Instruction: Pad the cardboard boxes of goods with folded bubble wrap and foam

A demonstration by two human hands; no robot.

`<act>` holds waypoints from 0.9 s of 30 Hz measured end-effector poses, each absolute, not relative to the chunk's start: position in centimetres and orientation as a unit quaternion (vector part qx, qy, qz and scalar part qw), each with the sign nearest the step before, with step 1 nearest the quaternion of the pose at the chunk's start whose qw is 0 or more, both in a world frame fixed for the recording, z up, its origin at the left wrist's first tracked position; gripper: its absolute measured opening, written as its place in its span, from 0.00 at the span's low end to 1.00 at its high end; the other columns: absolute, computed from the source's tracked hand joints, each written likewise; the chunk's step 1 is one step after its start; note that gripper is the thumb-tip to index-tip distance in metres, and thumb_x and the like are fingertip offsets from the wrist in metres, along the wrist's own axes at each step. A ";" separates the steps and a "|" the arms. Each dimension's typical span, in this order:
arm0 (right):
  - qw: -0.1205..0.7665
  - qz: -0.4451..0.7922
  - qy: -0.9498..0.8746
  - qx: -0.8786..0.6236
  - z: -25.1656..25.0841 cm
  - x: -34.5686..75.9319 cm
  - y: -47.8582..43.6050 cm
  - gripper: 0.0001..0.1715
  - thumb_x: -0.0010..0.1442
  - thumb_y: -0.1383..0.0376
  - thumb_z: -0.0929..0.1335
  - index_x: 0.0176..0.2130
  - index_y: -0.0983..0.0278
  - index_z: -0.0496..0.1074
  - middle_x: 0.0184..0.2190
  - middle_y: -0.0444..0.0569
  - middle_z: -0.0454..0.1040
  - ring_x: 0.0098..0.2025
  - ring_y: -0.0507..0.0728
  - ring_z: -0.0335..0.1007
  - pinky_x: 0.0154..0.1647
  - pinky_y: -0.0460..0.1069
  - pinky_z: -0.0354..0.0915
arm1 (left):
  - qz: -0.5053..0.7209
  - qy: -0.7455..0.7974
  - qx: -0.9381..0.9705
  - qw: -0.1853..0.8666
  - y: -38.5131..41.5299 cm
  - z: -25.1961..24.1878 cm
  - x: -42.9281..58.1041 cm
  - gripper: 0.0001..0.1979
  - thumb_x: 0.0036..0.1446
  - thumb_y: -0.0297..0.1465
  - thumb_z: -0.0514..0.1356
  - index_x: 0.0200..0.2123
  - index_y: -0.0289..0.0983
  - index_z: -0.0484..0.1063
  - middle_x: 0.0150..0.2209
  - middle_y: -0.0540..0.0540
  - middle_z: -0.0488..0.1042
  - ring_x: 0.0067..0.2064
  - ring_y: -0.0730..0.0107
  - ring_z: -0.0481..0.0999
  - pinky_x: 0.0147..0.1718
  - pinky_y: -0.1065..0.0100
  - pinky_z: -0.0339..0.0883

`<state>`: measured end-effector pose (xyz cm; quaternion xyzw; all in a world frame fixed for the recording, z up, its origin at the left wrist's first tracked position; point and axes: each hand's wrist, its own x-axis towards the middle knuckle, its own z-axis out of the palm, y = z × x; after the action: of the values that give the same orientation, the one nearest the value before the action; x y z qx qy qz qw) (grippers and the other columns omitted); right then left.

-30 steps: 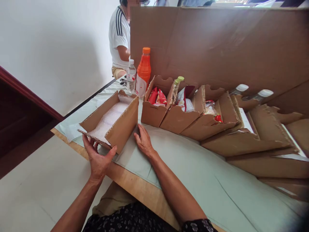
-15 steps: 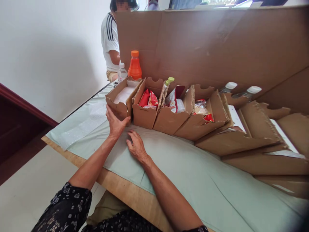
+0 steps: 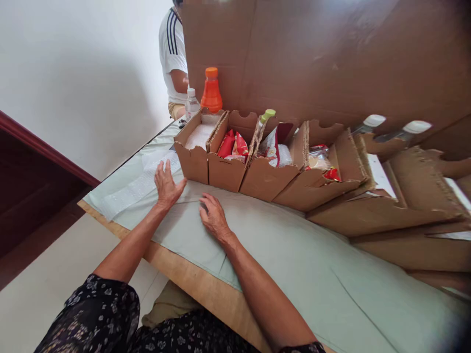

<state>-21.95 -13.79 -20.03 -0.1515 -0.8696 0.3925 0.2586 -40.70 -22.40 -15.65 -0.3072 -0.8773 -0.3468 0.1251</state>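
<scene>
My left hand [image 3: 168,186] is over the bubble wrap [image 3: 128,189], fingers spread and holding nothing. It is just in front of the leftmost cardboard bin [image 3: 195,163], which has white wrapping material [image 3: 199,136] inside. My right hand [image 3: 214,215] hovers over or rests on the pale green cloth [image 3: 287,235], fingers loosely bent and apart, with nothing in it. Beyond it stands a second bin [image 3: 225,171] with red packets [image 3: 232,145]. A third bin [image 3: 267,182] holds a white and dark red bag [image 3: 271,147].
More cardboard bins [image 3: 324,196] continue rightward, some with packets or white sheets. An orange bottle [image 3: 211,93] and a clear bottle [image 3: 192,104] stand behind the left end. White-capped bottles [image 3: 414,128] show at right. A tall cardboard panel [image 3: 312,59] rises behind; a person [image 3: 174,59] sits beyond it.
My left hand has let go of the leftmost bin and drawn back toward me. That bin now lines up flush beside the second one. The view has tilted down somewhat.
</scene>
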 end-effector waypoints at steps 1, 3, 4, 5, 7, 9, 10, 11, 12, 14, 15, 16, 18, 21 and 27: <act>0.261 0.394 -0.868 -0.150 -20.2 -22.0 -13.8 0.19 0.62 0.69 0.66 0.51 0.64 0.77 0.61 0.59 0.73 0.62 0.64 0.68 0.67 0.62 0.62 | -0.291 -0.905 -0.288 0.118 -23.5 -15.7 -41.7 0.46 0.56 0.38 0.65 0.72 0.29 0.52 0.73 0.25 0.52 0.75 0.37 0.48 0.71 0.42 0.45; 0.266 0.394 -0.868 -0.147 -20.4 -22.1 -13.7 0.18 0.62 0.69 0.66 0.49 0.63 0.78 0.60 0.58 0.73 0.62 0.64 0.69 0.67 0.61 0.62 | -0.195 -0.938 -0.273 0.085 -25.4 -15.7 -43.6 0.39 0.60 0.37 0.61 0.71 0.29 0.56 0.71 0.26 0.58 0.73 0.37 0.53 0.69 0.41 0.49; 0.268 0.392 -0.868 -0.145 -20.5 -22.1 -13.6 0.17 0.62 0.69 0.67 0.49 0.63 0.78 0.60 0.58 0.74 0.61 0.64 0.69 0.66 0.61 0.62 | -0.162 -0.944 -0.279 0.065 -26.2 -15.7 -44.5 0.35 0.62 0.37 0.59 0.69 0.31 0.59 0.70 0.27 0.61 0.72 0.37 0.56 0.68 0.41 0.51; 0.269 0.391 -0.868 -0.145 -20.5 -22.1 -13.6 0.17 0.62 0.69 0.67 0.48 0.62 0.79 0.60 0.58 0.74 0.61 0.63 0.69 0.66 0.61 0.63 | -0.140 -0.945 -0.292 0.046 -26.9 -15.8 -45.2 0.30 0.64 0.37 0.58 0.67 0.33 0.64 0.69 0.29 0.64 0.71 0.38 0.59 0.67 0.41 0.53; 0.270 0.386 -0.870 -0.145 -20.6 -22.1 -13.6 0.16 0.62 0.69 0.67 0.48 0.62 0.79 0.60 0.58 0.74 0.60 0.63 0.70 0.65 0.61 0.64 | -0.126 -0.939 -0.319 0.022 -28.1 -15.9 -46.2 0.23 0.65 0.36 0.55 0.62 0.38 0.71 0.68 0.33 0.67 0.69 0.41 0.63 0.66 0.41 0.54; 0.270 0.382 -0.872 -0.145 -20.6 -22.1 -13.5 0.16 0.61 0.69 0.67 0.47 0.62 0.79 0.59 0.57 0.74 0.60 0.63 0.70 0.65 0.61 0.64 | -0.126 -0.936 -0.330 0.019 -29.1 -15.9 -47.1 0.21 0.66 0.34 0.53 0.60 0.40 0.73 0.68 0.34 0.66 0.70 0.42 0.62 0.66 0.39 0.54; 0.270 0.381 -0.872 -0.145 -20.5 -22.1 -13.5 0.15 0.61 0.69 0.67 0.47 0.62 0.79 0.59 0.57 0.74 0.60 0.63 0.70 0.65 0.61 0.64 | -0.126 -0.935 -0.331 0.019 -29.6 -15.9 -47.4 0.22 0.67 0.34 0.52 0.60 0.40 0.73 0.68 0.34 0.66 0.70 0.42 0.61 0.66 0.39 0.53; 0.270 0.380 -0.873 -0.145 -20.5 -22.1 -13.5 0.15 0.61 0.69 0.67 0.46 0.62 0.79 0.59 0.57 0.75 0.60 0.63 0.70 0.65 0.60 0.64 | -0.128 -0.934 -0.332 0.019 -30.0 -15.9 -47.7 0.22 0.67 0.33 0.51 0.60 0.39 0.73 0.68 0.34 0.66 0.70 0.42 0.61 0.66 0.39 0.53; 0.270 0.380 -0.873 -0.144 -20.5 -22.1 -13.5 0.15 0.62 0.69 0.67 0.46 0.62 0.79 0.59 0.57 0.75 0.61 0.63 0.70 0.65 0.60 0.63 | -0.130 -0.934 -0.333 0.020 -30.4 -15.9 -48.0 0.22 0.66 0.32 0.51 0.60 0.39 0.73 0.68 0.33 0.66 0.70 0.42 0.61 0.66 0.39 0.54; 0.270 0.380 -0.873 -0.142 -20.5 -22.0 -13.5 0.15 0.62 0.69 0.67 0.47 0.62 0.79 0.60 0.57 0.74 0.61 0.62 0.69 0.66 0.60 0.63 | -0.139 -0.932 -0.333 0.023 -30.8 -16.0 -48.5 0.22 0.65 0.31 0.52 0.59 0.38 0.74 0.68 0.34 0.67 0.70 0.43 0.62 0.66 0.41 0.55; 0.270 0.379 -0.874 -0.141 -20.5 -22.0 -13.5 0.15 0.62 0.69 0.66 0.47 0.62 0.79 0.60 0.57 0.74 0.61 0.62 0.69 0.66 0.60 0.63 | -0.146 -0.931 -0.333 0.026 -30.8 -16.0 -48.6 0.21 0.64 0.30 0.53 0.58 0.39 0.75 0.67 0.34 0.68 0.69 0.44 0.63 0.66 0.42 0.56; 0.270 0.379 -0.874 -0.140 -20.5 -22.0 -13.5 0.15 0.62 0.69 0.66 0.47 0.62 0.79 0.60 0.57 0.74 0.61 0.62 0.69 0.66 0.60 0.63 | -0.154 -0.930 -0.331 0.031 -30.9 -16.1 -48.6 0.21 0.64 0.30 0.53 0.56 0.39 0.76 0.66 0.35 0.69 0.68 0.45 0.65 0.65 0.44 0.57; 0.269 0.378 -0.875 -0.140 -20.4 -22.0 -13.5 0.15 0.63 0.69 0.66 0.47 0.62 0.79 0.59 0.57 0.74 0.61 0.62 0.69 0.66 0.60 0.63 | -0.173 -0.930 -0.321 0.047 -30.8 -16.1 -48.7 0.20 0.63 0.29 0.53 0.54 0.38 0.77 0.63 0.35 0.73 0.65 0.47 0.69 0.64 0.48 0.60; 0.266 0.376 -0.876 -0.141 -20.3 -22.0 -13.5 0.15 0.62 0.69 0.66 0.47 0.63 0.79 0.59 0.58 0.74 0.61 0.63 0.70 0.65 0.60 0.64 | -0.210 -0.933 -0.278 0.085 -30.9 -15.5 -48.8 0.20 0.65 0.29 0.50 0.53 0.36 0.77 0.56 0.35 0.78 0.58 0.50 0.75 0.58 0.55 0.65; 0.262 0.373 -0.878 -0.143 -20.2 -22.0 -13.4 0.15 0.62 0.69 0.66 0.46 0.63 0.80 0.59 0.59 0.75 0.60 0.64 0.70 0.64 0.61 0.64 | -0.258 -0.940 -0.157 0.159 -30.6 -12.7 -50.8 0.23 0.69 0.30 0.40 0.50 0.31 0.74 0.44 0.34 0.80 0.45 0.54 0.78 0.44 0.61 0.67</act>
<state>-22.04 -13.43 -20.21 -0.1425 -0.8784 0.3734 0.2621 -50.77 -30.61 -12.66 -0.1569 -0.9401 -0.2579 0.1585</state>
